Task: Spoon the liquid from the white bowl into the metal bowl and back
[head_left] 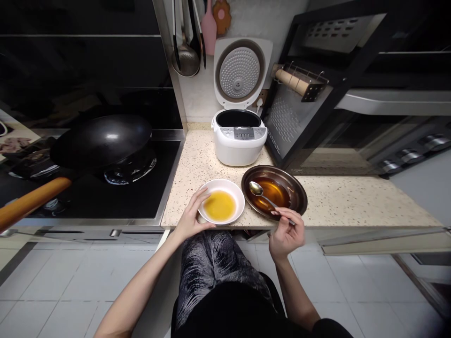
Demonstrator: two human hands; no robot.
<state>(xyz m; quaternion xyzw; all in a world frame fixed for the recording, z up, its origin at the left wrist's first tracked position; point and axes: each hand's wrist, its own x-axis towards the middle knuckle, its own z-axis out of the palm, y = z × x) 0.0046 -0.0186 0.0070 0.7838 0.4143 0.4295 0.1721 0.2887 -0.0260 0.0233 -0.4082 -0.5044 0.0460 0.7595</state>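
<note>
A white bowl [241,199] with yellow liquid [220,206] in it stands near the counter's front edge. My left hand [190,218] grips its left rim, fingers over the top and thumb at the near side. To its right is a wide dark metal bowl [301,185] holding amber-brown liquid [273,188]. Pinched in my right hand [288,232] is the handle of a metal spoon [256,188]; its head is over the metal bowl, and I cannot tell whether it touches the liquid.
Behind the bowls a white rice cooker [239,148] stands with its lid [241,70] up. A black wok [105,138] with a wooden handle [33,202] is on the stove at left. Utensils [186,58] hang on the wall. A dark rack [313,117] rises at right.
</note>
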